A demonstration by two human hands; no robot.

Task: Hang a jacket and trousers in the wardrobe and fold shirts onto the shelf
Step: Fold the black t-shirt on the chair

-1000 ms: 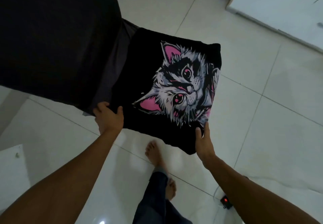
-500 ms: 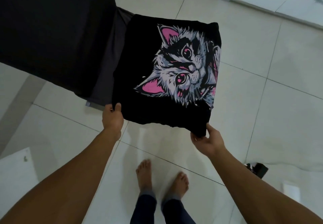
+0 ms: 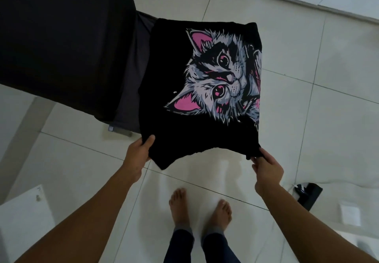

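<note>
Flanking shirt (image 3: 164, 102): dark bed (image 3: 61, 43), black charger (image 3: 308, 195).

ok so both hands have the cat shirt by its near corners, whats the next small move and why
Probably fold the near edge away, over the cat print. The left hand and right hand each pinch a near corner of the black shirt; it is held out above the floor tiles, narrowed but still long.

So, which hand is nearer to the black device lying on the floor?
The right hand. It pinches the shirt corner, with the black device on the floor just off to its right. The left hand grips the opposite corner, much farther away.
</note>
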